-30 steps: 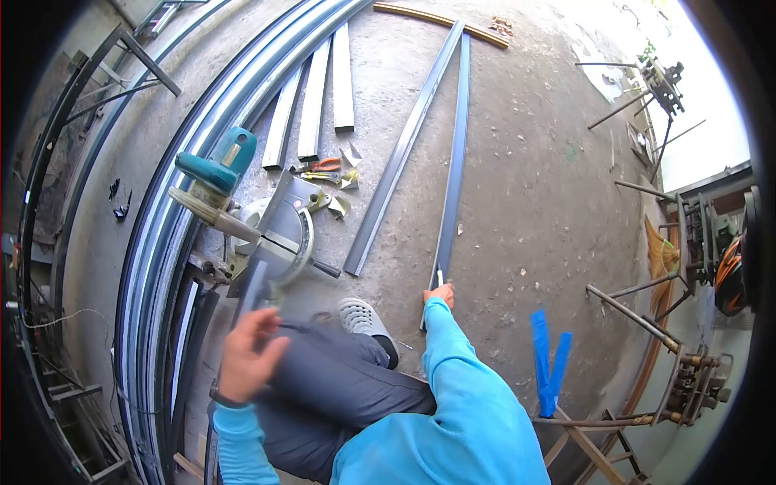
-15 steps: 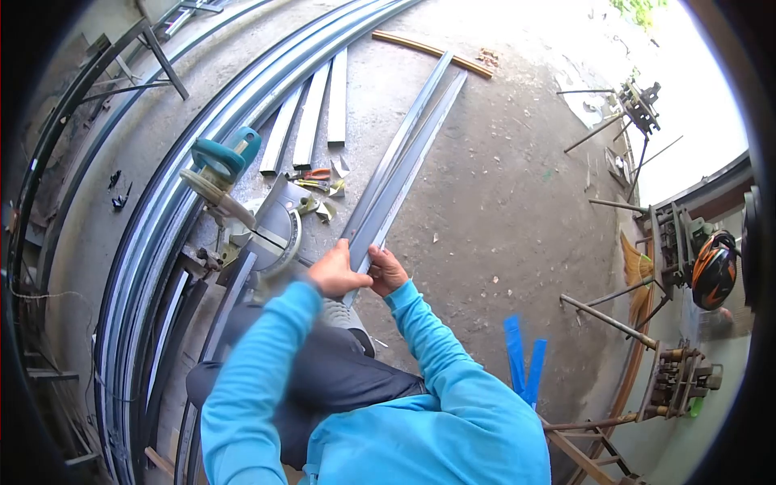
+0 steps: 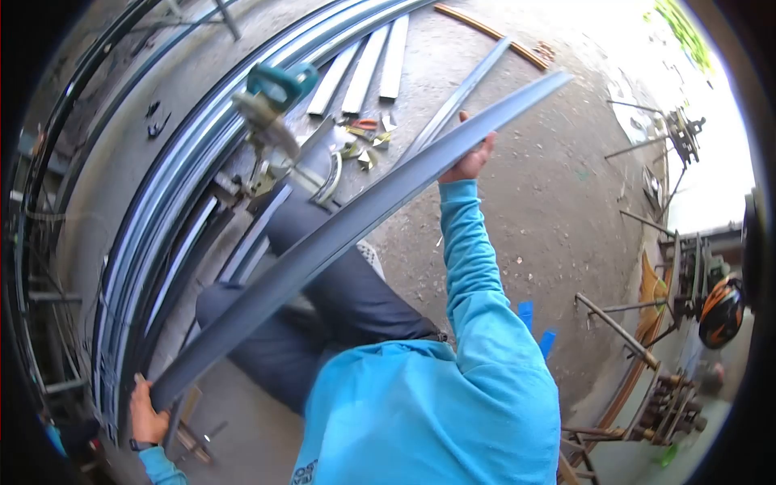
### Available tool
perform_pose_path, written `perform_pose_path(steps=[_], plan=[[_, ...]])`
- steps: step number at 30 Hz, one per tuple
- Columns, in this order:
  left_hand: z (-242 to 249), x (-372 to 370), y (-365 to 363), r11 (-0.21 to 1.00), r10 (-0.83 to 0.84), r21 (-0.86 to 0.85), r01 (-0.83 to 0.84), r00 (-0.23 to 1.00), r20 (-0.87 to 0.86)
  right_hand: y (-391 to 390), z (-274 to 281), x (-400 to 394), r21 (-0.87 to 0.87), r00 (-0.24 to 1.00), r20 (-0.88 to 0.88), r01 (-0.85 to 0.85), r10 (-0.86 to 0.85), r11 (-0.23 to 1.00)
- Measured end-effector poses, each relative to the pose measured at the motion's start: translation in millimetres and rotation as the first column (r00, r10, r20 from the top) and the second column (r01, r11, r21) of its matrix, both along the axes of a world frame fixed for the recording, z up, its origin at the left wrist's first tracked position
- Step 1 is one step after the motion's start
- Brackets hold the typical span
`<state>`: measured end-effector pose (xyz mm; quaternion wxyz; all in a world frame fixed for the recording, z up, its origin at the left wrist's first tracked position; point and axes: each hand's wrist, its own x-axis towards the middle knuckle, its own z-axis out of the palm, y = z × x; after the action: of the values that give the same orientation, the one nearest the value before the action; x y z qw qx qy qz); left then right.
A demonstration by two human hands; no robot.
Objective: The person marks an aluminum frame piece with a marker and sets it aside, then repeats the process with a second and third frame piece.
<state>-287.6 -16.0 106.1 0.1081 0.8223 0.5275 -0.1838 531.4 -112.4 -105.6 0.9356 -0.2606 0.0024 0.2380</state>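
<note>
While a thick bundle of long metal profiles [image 3: 133, 267] is curving along the floor on the left (fisheye look, probably), the left hand [image 3: 148, 416] is sitting at the low, near end of a long gray metal strip [image 3: 323, 238]. Its fingers are showing beside that end, but I can't tell whether they're pinching or just bracing it. So the strip is spanning both hands: its long axis is running diagonally from lower left to upper right, passing above the bent legs [image 3: 347, 295], with the left hand nearer the low end and the right nearer the far one. Just past the legs, a saw with a teal handle [image 3: 279, 85] is standing on the floor, blurry, and the strip is slanting by on the near side of it. Orange-handled pliers [image 3: 364, 124] are lying a bit further right among small scraps. Then comes the right hand [image 3: 475, 162], which is gripping the strip from underneath, thumb poking up past the far edge, with the tip extending beyond it. Another metal strip [image 3: 444, 109] is lying on the floor behind, and way over right an orange-and-black helmet [image 3: 721, 314] is showing.
</note>
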Motion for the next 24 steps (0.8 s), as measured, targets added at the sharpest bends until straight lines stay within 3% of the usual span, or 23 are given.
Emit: perform_pose_path(steps=[1,2,3,4,5,8,10,12,13,16,19,22,24], plan=[[-12.4,-20.5,-12.4,0.987,-0.011,0.159,0.020,0.998,-0.059,-7.2,-5.0,-21.3,0.016,0.995,0.063,-0.073,0.072,0.997],[-18.2,4.0,-30.2,0.985,0.052,0.152,-0.080,0.983,0.176,-10.5,-6.9,-44.6,0.035,0.981,0.128,-0.149,0.143,0.988],[-24.0,54.3,-42.6,0.973,0.116,0.137,-0.186,0.907,0.405,-5.5,0.5,-77.4,0.005,0.982,0.046,-0.185,0.184,0.983],[-35.3,94.9,-46.6,0.986,-0.023,0.152,-0.063,0.861,0.508,-1.2,6.9,-116.7,-0.029,0.973,-0.041,-0.228,0.226,0.973],[-44.4,140.1,-50.4,0.984,-0.093,0.178,0.003,0.863,0.497,1.6,14.8,-150.8,-0.059,0.958,-0.132,-0.266,0.257,0.962],[-79.1,249.8,-50.1,0.941,-0.314,0.274,0.199,0.813,0.490,3.8,32.3,-206.8,-0.277,0.947,-0.016,-0.313,0.321,0.909],[-104.2,256.1,-40.6,0.934,-0.336,0.272,0.231,0.826,0.453,-19.0,19.9,-168.7,-0.238,0.815,0.037,-0.555,0.579,0.797],[-121.4,253.8,-28.1,0.933,-0.338,0.274,0.235,0.833,0.437,-34.2,29.7,-137.6,-0.501,0.845,-0.079,-0.493,0.529,0.711],[-122.5,253.9,-25.7,0.936,-0.329,0.272,0.223,0.827,0.455,-49.0,31.6,-130.8,-0.705,0.872,0.073,-0.299,0.485,0.644],[-95.7,241.7,-24.9,0.948,-0.290,0.258,0.187,0.844,0.451,-100.3,22.5,-115.0,-0.799,0.851,0.257,-0.079,0.458,0.596],[-93.6,238.8,-22.1,0.962,-0.261,0.187,0.197,0.862,0.435,-113.6,55.7,-156.6,-0.777,0.700,0.433,-0.029,0.568,0.629],[-104.7,235.4,-25.0,0.945,-0.306,0.247,0.214,0.847,0.435,-108.3,80.3,-192.5,-0.742,0.505,0.444,-0.256,0.740,0.620],[-106.5,237.0,-27.3,0.933,-0.325,0.298,0.202,0.831,0.451,-98.3,98.8,-209.4,-0.780,0.345,0.396,-0.363,0.851,0.510]])
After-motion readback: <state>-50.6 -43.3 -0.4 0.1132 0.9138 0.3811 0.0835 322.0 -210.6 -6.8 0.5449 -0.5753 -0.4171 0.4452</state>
